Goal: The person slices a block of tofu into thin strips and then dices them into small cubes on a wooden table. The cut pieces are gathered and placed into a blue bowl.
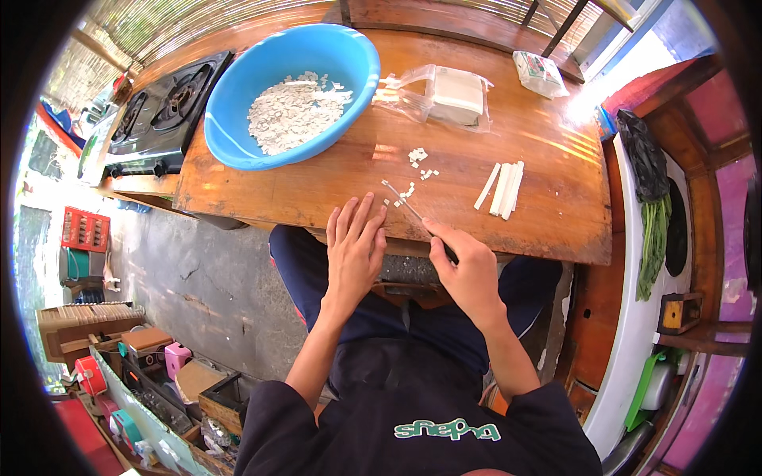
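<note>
My right hand (467,262) is closed around the dark handle of a knife (405,199), its blade lying over the wooden table (333,190) and pointing up and left. Small white cut squares (409,191) lie around the blade, with another little heap (417,156) farther back. Palm down at the table's front edge, my left hand (356,244) has its fingers spread a little and grips nothing I can see. Right of the knife lie several thin white strips (506,187). A large blue plastic basin (292,95) holds many small white pieces (297,113).
Behind the strips sits a clear plastic bag (455,98) with a stack of white sheets. A smaller printed packet (540,74) is at the back right. The black gas stove (169,113) stands left of the basin. Leafy greens (655,244) hang at the right.
</note>
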A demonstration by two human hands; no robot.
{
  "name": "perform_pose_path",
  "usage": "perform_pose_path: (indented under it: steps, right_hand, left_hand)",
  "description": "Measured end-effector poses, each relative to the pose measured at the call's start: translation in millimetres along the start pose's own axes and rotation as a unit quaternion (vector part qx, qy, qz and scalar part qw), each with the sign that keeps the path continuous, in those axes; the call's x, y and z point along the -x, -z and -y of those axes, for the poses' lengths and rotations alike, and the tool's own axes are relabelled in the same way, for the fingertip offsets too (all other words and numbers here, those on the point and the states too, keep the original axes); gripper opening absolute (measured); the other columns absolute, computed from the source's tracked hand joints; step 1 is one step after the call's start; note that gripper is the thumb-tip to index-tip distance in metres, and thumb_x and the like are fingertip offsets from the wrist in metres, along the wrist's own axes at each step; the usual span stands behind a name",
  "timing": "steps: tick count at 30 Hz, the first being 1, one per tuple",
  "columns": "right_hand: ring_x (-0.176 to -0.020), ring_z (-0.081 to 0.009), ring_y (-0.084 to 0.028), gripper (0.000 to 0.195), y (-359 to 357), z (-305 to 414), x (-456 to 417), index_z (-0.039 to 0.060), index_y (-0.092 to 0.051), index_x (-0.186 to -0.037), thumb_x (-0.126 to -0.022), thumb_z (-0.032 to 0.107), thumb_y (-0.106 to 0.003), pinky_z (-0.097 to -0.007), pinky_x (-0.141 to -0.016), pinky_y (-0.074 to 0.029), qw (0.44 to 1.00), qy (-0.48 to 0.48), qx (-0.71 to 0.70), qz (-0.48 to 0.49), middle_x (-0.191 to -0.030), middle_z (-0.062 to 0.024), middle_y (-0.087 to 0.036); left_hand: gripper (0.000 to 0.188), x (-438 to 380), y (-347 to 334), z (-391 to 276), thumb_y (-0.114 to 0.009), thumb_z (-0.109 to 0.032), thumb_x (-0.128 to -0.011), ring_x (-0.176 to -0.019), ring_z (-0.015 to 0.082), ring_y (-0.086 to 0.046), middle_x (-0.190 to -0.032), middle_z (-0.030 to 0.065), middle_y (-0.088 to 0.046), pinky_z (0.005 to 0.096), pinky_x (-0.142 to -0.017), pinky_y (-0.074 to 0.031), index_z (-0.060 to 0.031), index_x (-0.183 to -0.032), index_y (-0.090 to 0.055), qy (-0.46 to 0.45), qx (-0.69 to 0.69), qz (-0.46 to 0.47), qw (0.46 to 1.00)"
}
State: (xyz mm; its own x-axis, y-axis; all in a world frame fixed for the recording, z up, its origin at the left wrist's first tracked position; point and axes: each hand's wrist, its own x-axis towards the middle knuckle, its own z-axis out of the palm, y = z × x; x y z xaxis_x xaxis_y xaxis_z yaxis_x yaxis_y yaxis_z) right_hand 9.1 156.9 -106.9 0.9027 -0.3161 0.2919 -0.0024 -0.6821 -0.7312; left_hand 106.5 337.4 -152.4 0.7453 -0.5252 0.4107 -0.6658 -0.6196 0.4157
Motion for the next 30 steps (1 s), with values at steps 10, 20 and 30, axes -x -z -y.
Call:
perform_pose_path:
  steps: [10, 20, 30]
  right_hand:
    - [-0.108, -0.0349, -0.074, 0.028, 29, -24, -2, 0.0094, -0.075, -0.127, -0.1, 0.014, -0.067, -0.0397, -0.092, -0.057, 0.997, -0.072, -0.03, -0.018, -0.117, -0.0159, -0.077]
    - [-0.113, -0.0325, -0.074, 0.029, 32, -35, 0, 0.0049, -0.074, -0.128, -0.101, 0.013, -0.066, -0.0373, -0.096, -0.057, 0.991, -0.099, -0.076, -0.042, -0.121, -0.0168, -0.077]
    - [-0.083, -0.0125, -0.063, 0.029, 39, -42, 4, 0.0015, -0.073, -0.13, -0.103, 0.01, -0.066, -0.0293, -0.076, -0.051, 0.984, -0.143, -0.086, -0.069, -0.1, -0.0089, -0.075]
  left_hand:
    - [0.05, -34, -18, -7, -0.054, -0.03, -0.108, -0.155, 0.0289, -0.037, -0.164, 0.0113, -0.048, 0.0497, -0.126, -0.026, -0.0071, -0.153, -0.055, -0.066, -0.029, 0.066, 0.995]
    - [0.07, -92, -60, 1, -0.052, -0.044, -0.108, -0.157, 0.032, -0.034, -0.17, 0.0184, -0.036, 0.0503, -0.125, -0.025, -0.0061, -0.165, -0.034, -0.093, -0.045, 0.047, 0.994]
    - [0.033, -144, -79, 4, -0.063, -0.031, -0.104, -0.131, 0.0327, -0.051, -0.135, 0.0134, -0.059, 0.0488, -0.11, -0.036, -0.0103, -0.13, -0.067, -0.153, 0.044, 0.028, 0.987]
